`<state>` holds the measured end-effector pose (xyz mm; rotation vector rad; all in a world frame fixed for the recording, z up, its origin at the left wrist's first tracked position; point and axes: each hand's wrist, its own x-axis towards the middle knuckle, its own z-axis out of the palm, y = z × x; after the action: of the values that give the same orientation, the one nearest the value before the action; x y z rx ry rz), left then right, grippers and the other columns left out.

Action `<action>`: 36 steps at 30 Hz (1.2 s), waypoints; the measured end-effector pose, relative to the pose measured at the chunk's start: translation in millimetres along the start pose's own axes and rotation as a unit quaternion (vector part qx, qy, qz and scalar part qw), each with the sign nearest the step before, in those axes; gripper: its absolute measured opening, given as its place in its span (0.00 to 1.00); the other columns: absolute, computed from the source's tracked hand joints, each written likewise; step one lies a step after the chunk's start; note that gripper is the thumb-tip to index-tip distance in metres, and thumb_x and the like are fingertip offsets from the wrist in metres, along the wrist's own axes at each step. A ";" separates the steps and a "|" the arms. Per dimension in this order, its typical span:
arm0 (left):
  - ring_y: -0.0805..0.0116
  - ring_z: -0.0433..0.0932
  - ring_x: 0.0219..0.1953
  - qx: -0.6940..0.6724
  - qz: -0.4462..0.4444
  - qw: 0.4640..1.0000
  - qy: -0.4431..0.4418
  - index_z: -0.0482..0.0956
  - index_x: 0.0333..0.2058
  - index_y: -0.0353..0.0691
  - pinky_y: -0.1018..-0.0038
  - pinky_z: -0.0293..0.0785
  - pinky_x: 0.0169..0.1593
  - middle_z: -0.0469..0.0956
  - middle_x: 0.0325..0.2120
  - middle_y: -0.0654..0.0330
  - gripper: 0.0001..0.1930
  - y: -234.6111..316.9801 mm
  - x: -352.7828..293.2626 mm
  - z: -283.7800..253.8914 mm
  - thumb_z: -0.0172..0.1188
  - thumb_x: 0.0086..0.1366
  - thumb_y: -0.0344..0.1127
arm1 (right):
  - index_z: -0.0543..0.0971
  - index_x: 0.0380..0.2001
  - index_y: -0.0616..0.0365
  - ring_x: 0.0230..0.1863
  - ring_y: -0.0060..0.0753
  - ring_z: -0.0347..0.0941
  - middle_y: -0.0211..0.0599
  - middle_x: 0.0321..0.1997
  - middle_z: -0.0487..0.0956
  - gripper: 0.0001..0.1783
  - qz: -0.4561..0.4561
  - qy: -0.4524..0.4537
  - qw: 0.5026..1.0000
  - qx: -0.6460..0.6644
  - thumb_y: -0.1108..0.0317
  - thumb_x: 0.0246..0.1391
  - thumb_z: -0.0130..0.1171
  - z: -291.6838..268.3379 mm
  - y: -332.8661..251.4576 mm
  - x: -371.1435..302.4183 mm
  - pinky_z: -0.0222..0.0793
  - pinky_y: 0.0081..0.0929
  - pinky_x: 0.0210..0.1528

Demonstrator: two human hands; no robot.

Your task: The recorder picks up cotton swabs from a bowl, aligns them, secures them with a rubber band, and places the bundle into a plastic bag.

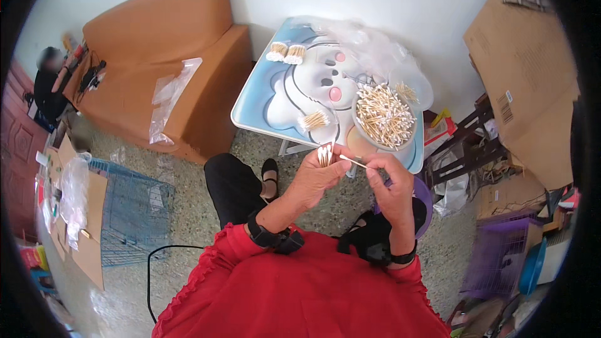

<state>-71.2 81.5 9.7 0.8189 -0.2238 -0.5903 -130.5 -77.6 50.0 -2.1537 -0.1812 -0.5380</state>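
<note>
My left hand [316, 180] is closed round a small bunch of cotton swabs [325, 155], their white tips pointing up. Between the fingertips of my right hand [392, 183] is the end of a single cotton swab [355, 161], which slants across toward my left thumb. Just beyond my hands stands a folding table [250, 101] with a cartoon face on its top. A round bowl [357, 127] heaped with loose swabs sits at its right side. One small pile of swabs [314, 120] lies near the front edge, and two packed bundles [287, 53] lie at the far left corner.
Clear plastic bags [375, 44] cover the table's back. A brown sofa [156, 56] with plastic film stands left, and another person [50, 84] is beyond it. A blue wire cage [134, 213] is at lower left. Cardboard [532, 75] and a purple basin [424, 203] are on the right.
</note>
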 end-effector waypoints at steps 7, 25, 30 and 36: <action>0.87 0.58 0.16 0.027 0.061 0.998 0.018 0.73 0.33 0.41 0.87 0.52 0.18 0.68 0.20 0.72 0.05 14.3 -31.2 -17.8 0.59 0.58 0.30 | 0.73 0.28 0.60 0.36 0.40 0.73 0.38 0.34 0.78 0.04 -0.031 -0.051 0.998 -0.010 0.73 0.47 0.56 26.9 -19.9 -2.6 0.65 0.29 0.40; 0.87 0.57 0.17 0.032 0.079 0.996 0.013 0.71 0.31 0.40 0.87 0.51 0.18 0.65 0.19 0.73 0.03 19.1 -49.5 -17.0 0.57 0.58 0.28 | 0.72 0.28 0.63 0.37 0.31 0.73 0.39 0.34 0.78 0.03 -0.077 -0.005 0.997 0.016 0.78 0.47 0.54 31.8 -40.8 -14.2 0.66 0.24 0.42; 0.86 0.58 0.17 0.028 0.070 0.997 -0.010 0.71 0.31 0.40 0.87 0.51 0.18 0.65 0.19 0.72 0.03 14.4 -50.0 -13.4 0.56 0.59 0.28 | 0.72 0.29 0.61 0.36 0.36 0.74 0.40 0.34 0.77 0.05 -0.091 0.010 0.996 0.009 0.78 0.46 0.56 26.2 -37.9 -18.0 0.67 0.26 0.40; 0.84 0.57 0.15 0.048 0.082 0.995 -0.002 0.70 0.31 0.39 0.85 0.51 0.18 0.66 0.19 0.69 0.03 10.2 -52.8 -7.7 0.55 0.59 0.28 | 0.72 0.29 0.62 0.36 0.33 0.74 0.40 0.34 0.77 0.05 -0.075 0.012 0.996 0.044 0.79 0.46 0.55 23.6 -35.0 -24.9 0.67 0.25 0.40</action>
<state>-107.1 122.1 13.9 0.8829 -0.3227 -0.4296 -156.5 -36.2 52.6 -2.0568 -0.3501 -0.6310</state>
